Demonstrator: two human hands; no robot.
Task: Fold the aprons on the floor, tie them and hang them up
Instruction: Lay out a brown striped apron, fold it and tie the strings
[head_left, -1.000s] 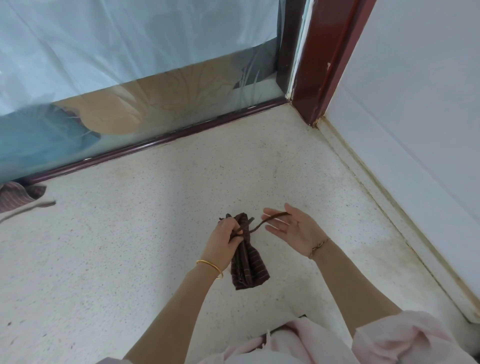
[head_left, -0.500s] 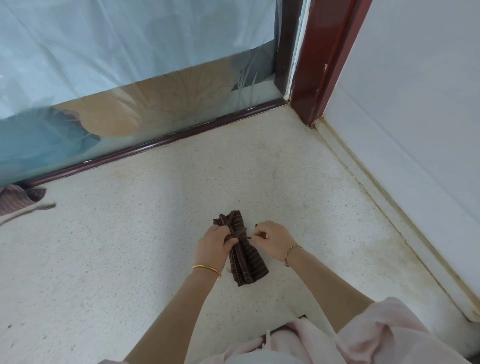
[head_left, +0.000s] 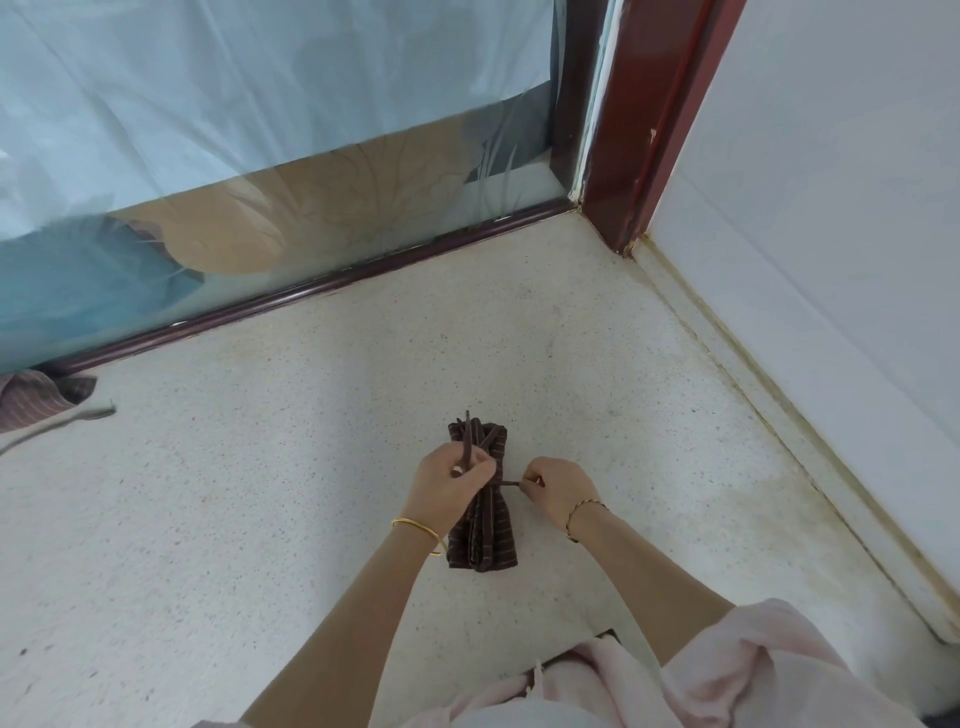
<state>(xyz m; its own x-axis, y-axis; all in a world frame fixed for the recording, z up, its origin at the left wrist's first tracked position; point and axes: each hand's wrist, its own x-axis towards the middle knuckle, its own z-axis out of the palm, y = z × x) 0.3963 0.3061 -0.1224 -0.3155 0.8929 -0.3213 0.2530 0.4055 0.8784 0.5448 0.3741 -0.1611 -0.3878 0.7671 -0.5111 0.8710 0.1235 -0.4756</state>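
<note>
My left hand (head_left: 449, 486) grips the folded brown striped apron (head_left: 485, 535) at its waist, pinching one strap end. My right hand (head_left: 558, 491) pinches the other strap (head_left: 508, 484), taut.

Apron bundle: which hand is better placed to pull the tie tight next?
Probably the right. The right hand pinches the strap end leading sideways off the wrap, with bare floor beyond it; the left hand grips the apron bundle, steadying it.

Two aprons (head_left: 483, 525) (head_left: 31, 402), two hands (head_left: 449, 491) (head_left: 561, 488), two bracelets (head_left: 418, 527) (head_left: 584, 506)
</note>
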